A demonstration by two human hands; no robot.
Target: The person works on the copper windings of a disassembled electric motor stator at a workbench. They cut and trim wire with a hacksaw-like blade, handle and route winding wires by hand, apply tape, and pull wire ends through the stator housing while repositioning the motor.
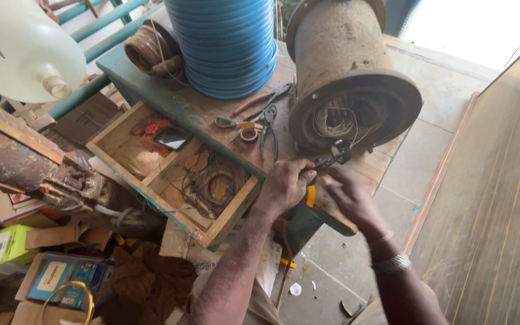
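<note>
My left hand (284, 183) is closed around a pair of pliers with yellow handles (325, 162); its jaws point at the open end of a large rusty motor housing (347, 72). Copper winding wires (335, 120) fill that opening. My right hand (350, 195) sits just beside the pliers at the bench corner, fingers pinched near a thin wire; what it holds is too small to tell. A metal bracelet is on the right wrist.
On the worn wooden bench (200, 111) lie scissors and green-handled pliers (267, 123), a tape roll (248, 135) and a big blue hose coil (224, 42). An open drawer (179, 174) holds wire coils. Boxes clutter the floor on the left.
</note>
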